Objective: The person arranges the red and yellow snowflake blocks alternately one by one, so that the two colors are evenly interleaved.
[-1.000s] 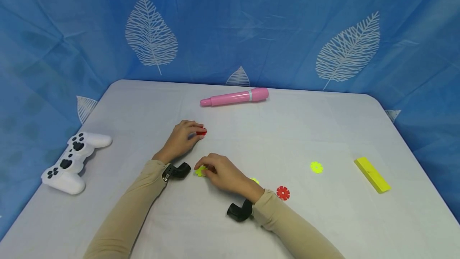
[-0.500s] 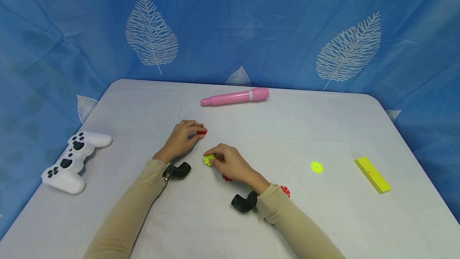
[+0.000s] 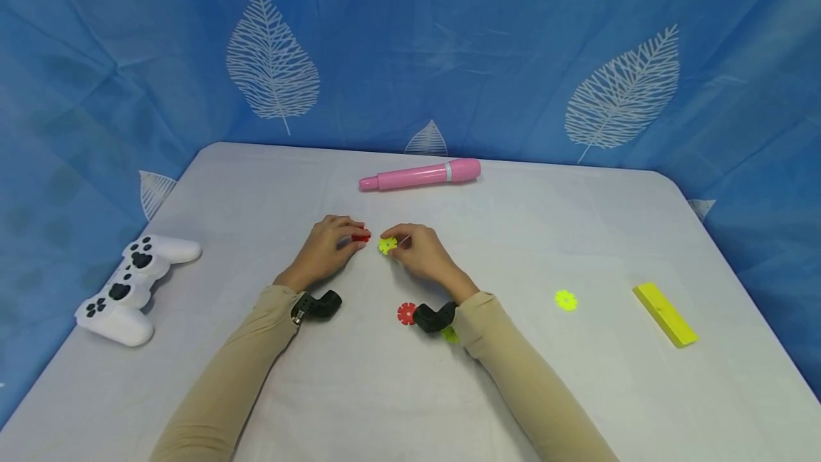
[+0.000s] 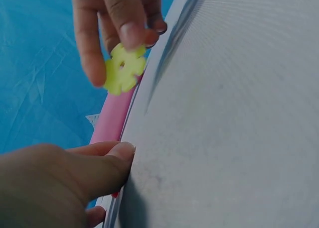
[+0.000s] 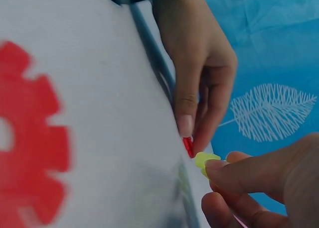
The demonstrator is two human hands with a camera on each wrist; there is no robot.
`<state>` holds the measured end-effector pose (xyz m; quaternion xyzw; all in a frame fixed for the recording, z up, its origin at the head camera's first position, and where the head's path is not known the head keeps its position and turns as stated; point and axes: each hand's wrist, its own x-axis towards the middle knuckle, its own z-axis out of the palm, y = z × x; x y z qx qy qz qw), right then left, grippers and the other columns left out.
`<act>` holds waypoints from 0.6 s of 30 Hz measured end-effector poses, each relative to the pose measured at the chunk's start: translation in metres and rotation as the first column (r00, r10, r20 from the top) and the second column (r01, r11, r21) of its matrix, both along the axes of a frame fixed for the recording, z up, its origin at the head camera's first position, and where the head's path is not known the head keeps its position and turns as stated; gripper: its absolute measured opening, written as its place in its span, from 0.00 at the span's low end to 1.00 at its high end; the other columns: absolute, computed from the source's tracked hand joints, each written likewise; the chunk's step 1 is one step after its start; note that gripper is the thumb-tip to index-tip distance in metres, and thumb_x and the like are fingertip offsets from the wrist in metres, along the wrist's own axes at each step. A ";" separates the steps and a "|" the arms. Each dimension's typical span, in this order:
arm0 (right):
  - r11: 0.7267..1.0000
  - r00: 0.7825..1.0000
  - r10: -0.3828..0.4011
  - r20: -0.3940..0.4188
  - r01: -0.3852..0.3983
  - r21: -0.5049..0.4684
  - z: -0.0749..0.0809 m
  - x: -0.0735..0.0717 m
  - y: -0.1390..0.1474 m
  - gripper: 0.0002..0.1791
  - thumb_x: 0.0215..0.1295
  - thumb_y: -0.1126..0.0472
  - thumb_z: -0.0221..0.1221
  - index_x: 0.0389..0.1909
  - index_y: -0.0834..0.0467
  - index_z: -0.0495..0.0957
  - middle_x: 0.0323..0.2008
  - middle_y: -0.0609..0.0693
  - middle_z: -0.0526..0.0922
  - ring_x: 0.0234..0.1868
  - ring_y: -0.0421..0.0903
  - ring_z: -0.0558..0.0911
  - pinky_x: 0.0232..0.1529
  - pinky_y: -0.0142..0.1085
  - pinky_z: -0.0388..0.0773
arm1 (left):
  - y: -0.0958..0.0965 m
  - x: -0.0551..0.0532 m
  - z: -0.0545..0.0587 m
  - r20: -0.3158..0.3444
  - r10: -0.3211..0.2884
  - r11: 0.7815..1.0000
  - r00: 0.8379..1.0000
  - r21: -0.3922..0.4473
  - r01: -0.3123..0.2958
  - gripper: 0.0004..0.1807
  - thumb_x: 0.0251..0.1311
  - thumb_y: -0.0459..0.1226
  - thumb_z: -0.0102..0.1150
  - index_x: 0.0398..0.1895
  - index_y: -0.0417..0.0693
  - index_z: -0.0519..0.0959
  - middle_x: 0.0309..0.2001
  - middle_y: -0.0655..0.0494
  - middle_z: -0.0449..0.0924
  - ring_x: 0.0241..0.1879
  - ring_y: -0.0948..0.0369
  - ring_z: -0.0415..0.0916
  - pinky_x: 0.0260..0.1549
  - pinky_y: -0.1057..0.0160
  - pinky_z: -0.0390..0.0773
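Note:
My left hand (image 3: 328,247) pinches a red notched disc (image 3: 363,236) between thumb and fingers, low over the white tabletop; the hand covers most of the disc. Just to its right, my right hand (image 3: 420,252) pinches a yellow-green notched disc (image 3: 388,245) with its face toward the head camera. The two discs are close together with a small gap between them. In the left wrist view, the yellow-green disc (image 4: 124,68) hangs from the right hand's fingertips. The right wrist view has the red disc (image 5: 188,146) edge-on in the left hand's pinch.
Another red disc (image 3: 407,314) and a yellow-green disc (image 3: 450,334) lie by the right wrist camera (image 3: 434,318). Farther right are a yellow-green disc (image 3: 566,300) and a yellow block (image 3: 665,314). A pink toy microphone (image 3: 420,175) lies behind the hands, a white game controller (image 3: 137,289) at left.
My right hand has lifted the yellow-green disc and carried it away from me and rightward, up beside the left hand. The left hand keeps its place with the red disc.

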<state>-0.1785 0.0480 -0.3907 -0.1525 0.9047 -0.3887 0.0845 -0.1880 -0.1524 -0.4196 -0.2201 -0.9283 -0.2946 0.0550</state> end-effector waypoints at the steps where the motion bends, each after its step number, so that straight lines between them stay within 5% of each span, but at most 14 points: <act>1: 1.000 1.000 -0.008 0.003 0.008 0.001 0.001 -0.003 -0.001 0.14 0.55 0.66 0.60 0.44 0.52 0.80 0.40 0.51 0.81 0.37 0.43 0.77 0.35 0.31 0.74 | 0.000 0.000 0.000 0.000 0.001 1.000 1.000 0.001 -0.001 0.13 0.57 0.38 0.58 0.45 0.49 0.81 0.51 0.51 0.77 0.54 0.52 0.67 0.55 0.45 0.62; 18: 0.990 0.997 -0.060 0.038 0.054 0.131 0.007 -0.030 -0.022 0.17 0.51 0.63 0.62 0.45 0.54 0.80 0.39 0.52 0.83 0.41 0.46 0.79 0.42 0.37 0.76 | -0.003 -0.001 -0.003 -0.031 -0.010 0.999 0.999 0.030 0.011 0.13 0.56 0.39 0.59 0.44 0.48 0.81 0.50 0.50 0.78 0.53 0.52 0.68 0.54 0.45 0.63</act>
